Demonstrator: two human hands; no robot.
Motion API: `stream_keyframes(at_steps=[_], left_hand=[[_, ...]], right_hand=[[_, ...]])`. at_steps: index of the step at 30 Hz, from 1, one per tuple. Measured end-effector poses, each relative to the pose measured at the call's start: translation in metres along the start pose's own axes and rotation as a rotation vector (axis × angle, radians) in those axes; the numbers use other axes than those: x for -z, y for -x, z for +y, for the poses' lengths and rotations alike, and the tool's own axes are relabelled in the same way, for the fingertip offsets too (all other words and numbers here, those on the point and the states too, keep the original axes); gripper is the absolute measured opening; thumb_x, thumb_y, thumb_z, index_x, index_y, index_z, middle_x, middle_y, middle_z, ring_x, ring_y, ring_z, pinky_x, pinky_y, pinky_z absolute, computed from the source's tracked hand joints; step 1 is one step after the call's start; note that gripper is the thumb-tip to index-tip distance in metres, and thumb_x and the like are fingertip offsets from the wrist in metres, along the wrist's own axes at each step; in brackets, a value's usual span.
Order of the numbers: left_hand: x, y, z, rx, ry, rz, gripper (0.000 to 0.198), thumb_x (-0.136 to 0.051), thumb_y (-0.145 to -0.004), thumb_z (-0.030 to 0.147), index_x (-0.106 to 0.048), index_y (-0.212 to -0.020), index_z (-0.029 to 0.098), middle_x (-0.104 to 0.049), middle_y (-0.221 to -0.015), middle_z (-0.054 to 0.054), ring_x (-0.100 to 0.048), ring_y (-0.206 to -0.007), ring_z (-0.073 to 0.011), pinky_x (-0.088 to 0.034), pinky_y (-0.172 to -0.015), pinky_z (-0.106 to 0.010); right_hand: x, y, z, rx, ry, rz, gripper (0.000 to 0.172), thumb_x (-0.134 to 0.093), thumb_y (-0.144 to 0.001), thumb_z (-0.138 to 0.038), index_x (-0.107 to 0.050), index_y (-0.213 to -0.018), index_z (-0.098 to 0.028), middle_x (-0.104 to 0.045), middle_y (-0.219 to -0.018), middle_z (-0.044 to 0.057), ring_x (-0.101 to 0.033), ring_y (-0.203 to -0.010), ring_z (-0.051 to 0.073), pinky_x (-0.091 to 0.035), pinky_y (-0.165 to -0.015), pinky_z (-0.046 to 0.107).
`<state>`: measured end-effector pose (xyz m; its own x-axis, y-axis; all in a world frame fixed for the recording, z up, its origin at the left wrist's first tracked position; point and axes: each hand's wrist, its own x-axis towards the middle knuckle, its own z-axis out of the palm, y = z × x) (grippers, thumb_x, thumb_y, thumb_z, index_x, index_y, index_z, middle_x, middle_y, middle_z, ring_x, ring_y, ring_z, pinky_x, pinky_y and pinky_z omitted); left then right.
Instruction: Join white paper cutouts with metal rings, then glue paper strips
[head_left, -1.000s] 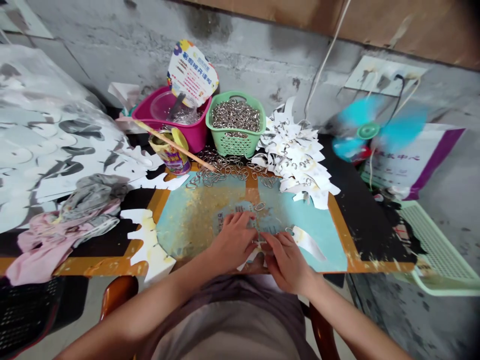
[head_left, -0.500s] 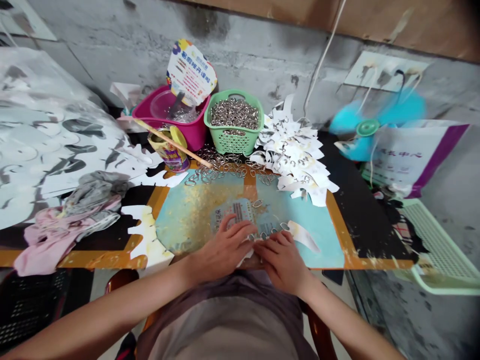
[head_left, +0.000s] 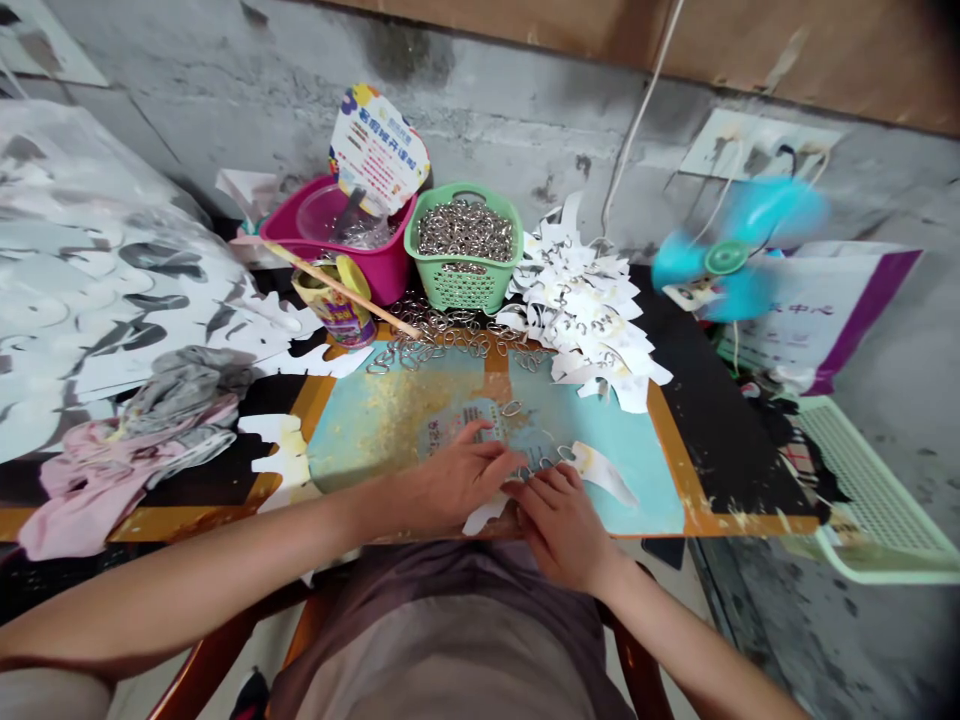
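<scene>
Metal wire rings [head_left: 541, 466] lie just beyond the right hand [head_left: 559, 525], its fingers half curled against them; any grip is impossible to tell. Beside it, the left hand [head_left: 466, 475] rests open, fingers loosely spread, on a printed leaflet [head_left: 457, 427], a white card cutout [head_left: 484, 515] between both hands.

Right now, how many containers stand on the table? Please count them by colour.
Pink plastic tub: 1
Green plastic basket: 1
Clear plastic bowl, inside the tub: 1
Yellow printed can: 1
Total: 4
</scene>
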<state>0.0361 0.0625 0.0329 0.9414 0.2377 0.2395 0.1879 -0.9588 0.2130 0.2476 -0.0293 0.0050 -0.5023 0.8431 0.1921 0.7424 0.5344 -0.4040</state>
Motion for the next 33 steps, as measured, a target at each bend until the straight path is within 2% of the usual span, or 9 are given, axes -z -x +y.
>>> stream_keyframes(at_steps=[3,6,12,15,19,23,29,33], left_hand=[[-0.009,0.009,0.01,0.004,-0.102,0.074,0.023,-0.043,-0.094,0.006,-0.049,-0.116,0.013,-0.069,-0.1,-0.011,-0.061,-0.101,-0.0226,-0.027,-0.113,-0.052],[-0.022,0.018,0.018,0.09,-0.107,0.2,0.018,-0.043,-0.094,0.004,-0.049,-0.109,0.014,-0.07,-0.097,-0.008,-0.061,-0.1,-0.0206,-0.025,-0.116,-0.053],[-0.031,0.023,0.018,0.146,-0.031,0.319,0.015,-0.048,-0.093,0.004,-0.047,-0.102,0.017,-0.07,-0.089,-0.004,-0.063,-0.089,-0.0168,-0.029,-0.115,-0.051],[-0.026,0.02,0.017,0.161,-0.025,0.307,0.017,-0.048,-0.091,0.004,-0.046,-0.101,0.017,-0.069,-0.087,-0.003,-0.064,-0.086,-0.0174,-0.031,-0.113,-0.052],[-0.016,0.015,0.018,0.177,-0.003,0.219,0.019,-0.045,-0.091,0.003,-0.045,-0.105,0.017,-0.068,-0.09,-0.004,-0.065,-0.088,-0.0184,-0.03,-0.114,-0.054],[-0.016,0.015,0.02,0.197,-0.025,0.171,0.018,-0.044,-0.093,0.006,-0.044,-0.11,0.015,-0.067,-0.09,-0.006,-0.064,-0.09,-0.02,-0.027,-0.116,-0.057],[-0.021,0.02,0.025,0.244,-0.012,0.188,0.016,-0.043,-0.094,0.005,-0.047,-0.105,0.016,-0.068,-0.09,-0.004,-0.063,-0.094,-0.0186,-0.021,-0.118,-0.057],[-0.012,0.028,0.026,0.273,0.132,0.216,0.02,-0.056,-0.091,0.017,-0.049,-0.11,0.018,-0.069,-0.098,-0.005,-0.061,-0.106,-0.0224,-0.022,-0.116,-0.056]], right_hand=[[0.0,-0.002,-0.001,-0.04,-0.009,-0.009,0.036,-0.052,-0.087,-0.013,-0.055,-0.122,-0.016,-0.064,-0.096,0.009,-0.049,-0.093,0.027,-0.033,-0.088,0.045],[0.004,-0.007,-0.004,-0.051,-0.013,-0.035,0.038,-0.051,-0.089,-0.013,-0.053,-0.126,-0.017,-0.063,-0.095,0.008,-0.048,-0.091,0.026,-0.032,-0.086,0.042],[0.01,-0.02,-0.012,-0.082,0.085,-0.062,0.018,-0.052,-0.092,-0.02,-0.063,-0.106,-0.023,-0.056,-0.091,0.005,-0.046,-0.086,0.023,-0.026,-0.078,0.038],[0.008,-0.021,-0.012,-0.103,0.083,-0.047,0.021,-0.049,-0.094,-0.02,-0.062,-0.11,-0.023,-0.055,-0.092,0.005,-0.046,-0.085,0.022,-0.025,-0.079,0.037],[0.004,-0.019,-0.011,-0.118,0.056,-0.02,0.025,-0.048,-0.094,-0.018,-0.061,-0.115,-0.021,-0.056,-0.091,0.005,-0.047,-0.085,0.022,-0.026,-0.081,0.037],[0.003,-0.016,-0.009,-0.128,0.04,0.001,0.025,-0.046,-0.094,-0.017,-0.061,-0.114,-0.019,-0.057,-0.091,0.005,-0.048,-0.085,0.022,-0.027,-0.082,0.038],[0.004,-0.012,-0.009,-0.109,-0.022,0.023,0.033,-0.048,-0.094,-0.017,-0.057,-0.125,-0.017,-0.061,-0.094,0.007,-0.05,-0.089,0.023,-0.029,-0.087,0.039],[0.004,-0.011,-0.01,-0.092,-0.02,0.048,0.022,-0.053,-0.092,-0.02,-0.064,-0.111,-0.02,-0.06,-0.087,0.005,-0.049,-0.085,0.022,-0.029,-0.084,0.039]])
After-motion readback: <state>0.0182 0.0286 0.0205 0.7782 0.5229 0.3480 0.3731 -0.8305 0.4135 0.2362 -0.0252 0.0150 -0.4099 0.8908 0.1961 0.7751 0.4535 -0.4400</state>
